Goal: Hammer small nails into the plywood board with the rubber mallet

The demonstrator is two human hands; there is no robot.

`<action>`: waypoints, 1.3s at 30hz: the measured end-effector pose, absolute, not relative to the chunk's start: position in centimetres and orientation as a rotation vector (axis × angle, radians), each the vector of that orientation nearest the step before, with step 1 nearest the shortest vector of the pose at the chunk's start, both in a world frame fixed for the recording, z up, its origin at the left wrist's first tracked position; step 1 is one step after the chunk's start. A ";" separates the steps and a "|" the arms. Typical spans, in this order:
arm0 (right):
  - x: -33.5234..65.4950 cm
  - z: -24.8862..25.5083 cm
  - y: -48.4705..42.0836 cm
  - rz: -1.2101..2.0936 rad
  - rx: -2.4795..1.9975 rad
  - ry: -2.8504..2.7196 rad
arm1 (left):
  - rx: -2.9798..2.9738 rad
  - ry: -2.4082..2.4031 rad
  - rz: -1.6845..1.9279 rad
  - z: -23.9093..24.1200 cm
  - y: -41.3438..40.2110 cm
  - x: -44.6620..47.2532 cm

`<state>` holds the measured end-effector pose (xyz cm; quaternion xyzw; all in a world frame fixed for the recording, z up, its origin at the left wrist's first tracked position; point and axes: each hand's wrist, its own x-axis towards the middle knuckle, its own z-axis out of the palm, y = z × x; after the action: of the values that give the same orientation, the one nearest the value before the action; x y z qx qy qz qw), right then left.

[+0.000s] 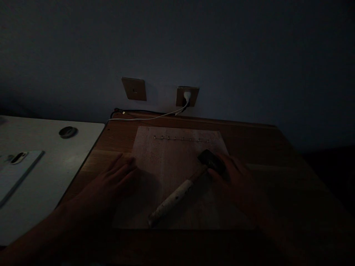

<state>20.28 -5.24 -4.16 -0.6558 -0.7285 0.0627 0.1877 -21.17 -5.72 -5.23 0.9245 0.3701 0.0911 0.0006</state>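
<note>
"Where's the dark-headed, wooden-handled hammer [185,187] lying?"

"Slantwise on the pale, flat board [172,157]; right hand [235,177] fingers are clamping its head, left hand [119,178] fingers are resting slightly apart."

"Probably weighing head-heavy, feeling stiff; grip the handle."

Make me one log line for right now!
left hand: at left side of board; right hand: around head of hammer; nails: row, far part of board
</note>
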 end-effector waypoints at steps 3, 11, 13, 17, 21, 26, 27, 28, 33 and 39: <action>19.4 -5.1 -3.9 0.239 -1.785 -2.005 | 2.913 1.153 0.276 -5.3 -5.8 -21.4; 22.9 -5.4 -4.4 0.281 -1.840 -2.006 | 2.851 1.108 0.244 -4.5 -5.6 -21.4; 23.6 -4.8 -4.1 0.295 -1.834 -2.032 | 2.850 1.054 0.196 -3.6 -4.5 -21.1; 23.6 -1.5 -1.1 0.243 -1.761 -2.160 | 2.825 1.130 0.192 -1.0 0.0 -19.8; 22.2 2.0 4.4 0.114 -1.809 -2.239 | 2.780 1.161 0.187 2.6 6.2 -16.9; 21.5 1.7 8.6 0.297 -1.816 -2.486 | 2.660 1.311 0.150 4.5 11.3 -13.9; 21.6 1.3 8.9 0.282 -1.826 -2.523 | 2.643 1.342 0.121 4.3 11.8 -13.6; 21.7 0.9 9.0 0.257 -1.845 -2.550 | 2.629 1.354 0.082 3.9 12.1 -13.4; 21.9 -0.7 8.8 0.170 -1.891 -2.614 | 2.609 1.313 -0.036 1.3 12.2 -13.4; 21.7 -2.4 9.0 0.091 -1.906 -2.646 | 2.575 1.262 -0.103 -0.2 11.8 -12.9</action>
<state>21.73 8.96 -2.38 -0.5832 -0.8096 0.0277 -0.0605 -12.94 11.75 -0.20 0.8891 0.4358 -0.0357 0.1355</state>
